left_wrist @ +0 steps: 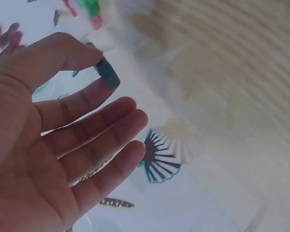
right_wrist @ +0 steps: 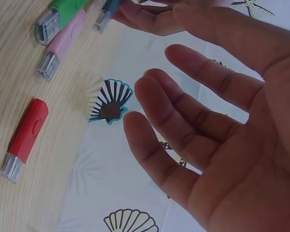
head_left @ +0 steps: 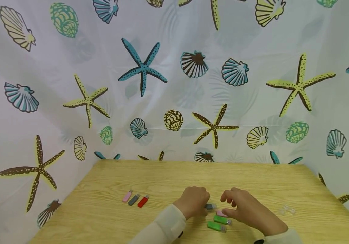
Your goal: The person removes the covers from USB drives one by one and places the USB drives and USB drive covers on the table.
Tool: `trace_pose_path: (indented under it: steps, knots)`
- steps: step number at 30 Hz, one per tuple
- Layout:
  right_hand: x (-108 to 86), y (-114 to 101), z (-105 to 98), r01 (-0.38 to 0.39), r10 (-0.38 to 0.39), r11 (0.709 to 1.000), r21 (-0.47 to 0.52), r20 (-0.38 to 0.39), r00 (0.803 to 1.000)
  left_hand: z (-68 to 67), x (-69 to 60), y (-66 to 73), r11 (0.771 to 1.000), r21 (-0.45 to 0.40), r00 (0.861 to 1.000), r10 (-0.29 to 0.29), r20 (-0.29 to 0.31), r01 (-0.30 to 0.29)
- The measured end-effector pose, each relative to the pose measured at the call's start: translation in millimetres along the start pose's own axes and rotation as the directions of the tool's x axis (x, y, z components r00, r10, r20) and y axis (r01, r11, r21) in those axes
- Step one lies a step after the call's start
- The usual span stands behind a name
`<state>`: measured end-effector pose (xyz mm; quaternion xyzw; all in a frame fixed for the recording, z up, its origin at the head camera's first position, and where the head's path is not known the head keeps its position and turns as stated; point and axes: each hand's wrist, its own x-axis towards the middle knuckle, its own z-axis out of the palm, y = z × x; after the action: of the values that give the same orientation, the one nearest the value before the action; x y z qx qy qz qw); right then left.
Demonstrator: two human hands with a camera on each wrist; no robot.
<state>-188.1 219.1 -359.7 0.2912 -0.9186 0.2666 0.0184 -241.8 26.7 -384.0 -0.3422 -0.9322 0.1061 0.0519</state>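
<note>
My left hand (head_left: pixel 193 202) pinches a dark grey USB stick (head_left: pixel 210 206) between thumb and index finger. In the left wrist view this stick (left_wrist: pixel 108 73) shows at the fingertips, the other fingers of the hand (left_wrist: pixel 63 125) extended. My right hand (head_left: pixel 250 210) holds nothing, its fingers loosely bent, with the thumb by a pink stick (head_left: pixel 220 213). Two green sticks (head_left: pixel 222 220) lie just in front of the pink one. The right wrist view shows the pink stick (right_wrist: pixel 66 37) against a green one (right_wrist: pixel 67 10), and a red stick (right_wrist: pixel 29 130) apart from them.
A pink stick (head_left: pixel 127 196), a grey stick (head_left: pixel 133 200) and a red stick (head_left: pixel 142 201) lie left on the wooden table (head_left: pixel 107 176). Small clear pieces (head_left: pixel 287 209) lie at right. A shell-patterned cloth (head_left: pixel 162 145) hangs behind.
</note>
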Motion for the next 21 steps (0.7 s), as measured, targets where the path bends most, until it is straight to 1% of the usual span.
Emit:
trace_pose_path:
  steps: [4, 7, 10, 13, 16, 21]
  knots:
    - [-0.3, -0.9, 1.1, 0.004, -0.004, 1.000, -0.004, -0.004, 1.000, -10.4, -11.5, -12.7, 0.996, -0.081, 0.999, 0.034, -0.031, -0.036]
    - [0.2, -2.9, 1.0, 0.010, -0.010, 1.000, -0.010, -0.006, 1.000, -17.8, -20.1, -23.2, 0.987, -0.152, 0.998, 0.040, -0.051, -0.048]
    - [1.0, -5.8, 0.3, 0.012, -0.012, 1.000, -0.013, -0.006, 1.000, -24.0, -29.0, -31.6, 0.977, -0.201, 0.995, 0.051, -0.084, -0.067]
    - [1.1, -10.0, -0.8, 0.011, -0.011, 1.000, -0.010, -0.001, 1.000, -29.2, -38.3, -36.4, 0.971, -0.224, 0.992, 0.065, -0.111, -0.089]
    - [0.6, -15.5, -1.9, 0.027, -0.027, 1.000, 0.004, 0.002, 1.000, -34.0, -48.4, -38.4, 0.962, -0.247, 0.988, 0.086, -0.126, -0.115]
    - [0.2, -25.8, -2.3, 0.086, -0.086, 0.995, 0.044, -0.001, 0.996, -45.7, -65.9, -40.1, 0.954, -0.258, 0.983, 0.122, -0.139, -0.155]
